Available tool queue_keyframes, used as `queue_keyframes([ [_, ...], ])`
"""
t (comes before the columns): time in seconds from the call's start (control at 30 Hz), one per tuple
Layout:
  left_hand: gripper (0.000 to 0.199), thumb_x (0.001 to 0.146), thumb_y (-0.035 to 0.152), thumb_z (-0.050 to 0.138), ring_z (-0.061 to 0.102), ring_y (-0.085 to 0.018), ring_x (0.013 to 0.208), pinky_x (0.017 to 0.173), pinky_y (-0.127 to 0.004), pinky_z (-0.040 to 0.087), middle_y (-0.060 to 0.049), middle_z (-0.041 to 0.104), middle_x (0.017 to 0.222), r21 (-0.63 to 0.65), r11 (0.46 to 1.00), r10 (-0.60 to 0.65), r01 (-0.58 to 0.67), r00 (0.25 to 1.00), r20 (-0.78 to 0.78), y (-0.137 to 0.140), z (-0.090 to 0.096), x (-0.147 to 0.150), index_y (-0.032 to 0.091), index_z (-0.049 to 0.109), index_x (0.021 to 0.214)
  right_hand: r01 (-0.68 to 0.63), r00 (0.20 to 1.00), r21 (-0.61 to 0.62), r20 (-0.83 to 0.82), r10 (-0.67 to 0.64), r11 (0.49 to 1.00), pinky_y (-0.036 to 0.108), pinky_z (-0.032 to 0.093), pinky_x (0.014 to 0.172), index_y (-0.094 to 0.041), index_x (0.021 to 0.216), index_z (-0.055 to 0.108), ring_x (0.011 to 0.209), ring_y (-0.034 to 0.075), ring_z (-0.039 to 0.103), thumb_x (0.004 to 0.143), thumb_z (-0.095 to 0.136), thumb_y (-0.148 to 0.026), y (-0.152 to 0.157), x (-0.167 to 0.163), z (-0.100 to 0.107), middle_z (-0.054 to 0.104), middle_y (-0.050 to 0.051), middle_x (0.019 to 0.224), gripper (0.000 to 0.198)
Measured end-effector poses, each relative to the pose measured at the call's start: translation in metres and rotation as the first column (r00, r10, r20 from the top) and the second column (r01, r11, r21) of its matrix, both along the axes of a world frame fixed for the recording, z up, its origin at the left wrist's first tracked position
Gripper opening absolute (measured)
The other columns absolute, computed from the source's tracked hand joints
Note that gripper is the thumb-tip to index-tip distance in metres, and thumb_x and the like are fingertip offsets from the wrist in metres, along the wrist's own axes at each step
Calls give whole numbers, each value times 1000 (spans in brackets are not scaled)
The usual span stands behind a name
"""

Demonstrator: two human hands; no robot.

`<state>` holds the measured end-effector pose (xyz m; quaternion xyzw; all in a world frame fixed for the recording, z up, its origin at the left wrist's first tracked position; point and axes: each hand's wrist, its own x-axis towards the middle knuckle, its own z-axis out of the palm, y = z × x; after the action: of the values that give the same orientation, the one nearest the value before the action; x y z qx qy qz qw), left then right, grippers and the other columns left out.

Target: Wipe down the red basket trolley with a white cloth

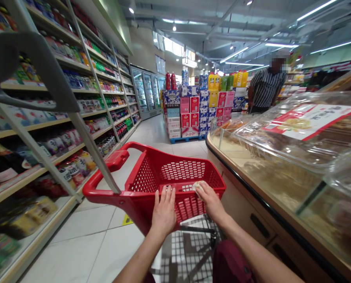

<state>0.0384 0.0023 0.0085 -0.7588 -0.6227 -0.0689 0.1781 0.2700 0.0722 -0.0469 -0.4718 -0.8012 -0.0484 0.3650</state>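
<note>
A red plastic shopping basket [175,171] with perforated sides stands in front of me, part of a wheeled cart with a grey handle [24,70] rising at the left. My left hand [164,210] lies on the basket's near rim, fingers stretched out and holding nothing. Farther right along the same rim, my right hand [208,198] presses a crumpled white cloth or tissue [197,186] under its fingers. Through the openings, the basket's inside shows no goods.
Drink shelves [84,98] line the left. A glass-edged counter [222,157] with clear plastic food boxes [293,133] borders the cart's right. Ahead, stacked drink cartons [190,114] rest on a blue pallet [187,139]. A person in a striped shirt [265,88] stands beyond the counter.
</note>
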Motion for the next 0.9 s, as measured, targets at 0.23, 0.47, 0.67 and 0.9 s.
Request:
queue_keyframes([
  [0.23,62,74,30,41,15,-27,130,106,-47,5,-9,24,141,-17,1000,-10,10,1000,14,-4,5,2,13,28,132,259,961,-50,-81,-263,965,44,34,97,-18,113,56,121,24,37,80,38,-10,1,12,-1,46,11,127,38],
  [0.47,63,75,31,41,14,-25,131,106,-46,5,-9,23,142,-38,999,-14,14,1000,13,-4,5,1,13,26,133,23,1000,8,-13,-23,1000,41,33,98,-25,111,57,121,21,37,83,39,-15,-5,-9,5,46,5,128,35],
  [0.67,64,74,32,42,14,-27,131,106,-48,5,-10,22,142,-32,999,2,-1,1000,2,-3,3,2,12,26,132,242,964,-30,-108,-244,970,39,35,97,-21,113,56,120,21,37,77,35,-7,-1,-3,-4,44,7,129,44],
  [0.9,61,75,30,41,15,-26,130,106,-47,7,-9,22,142,-16,1000,-16,16,1000,4,-4,4,1,13,27,132,213,976,-41,-41,-214,976,45,36,94,-19,107,59,117,25,42,82,35,-13,6,10,4,49,11,124,36],
])
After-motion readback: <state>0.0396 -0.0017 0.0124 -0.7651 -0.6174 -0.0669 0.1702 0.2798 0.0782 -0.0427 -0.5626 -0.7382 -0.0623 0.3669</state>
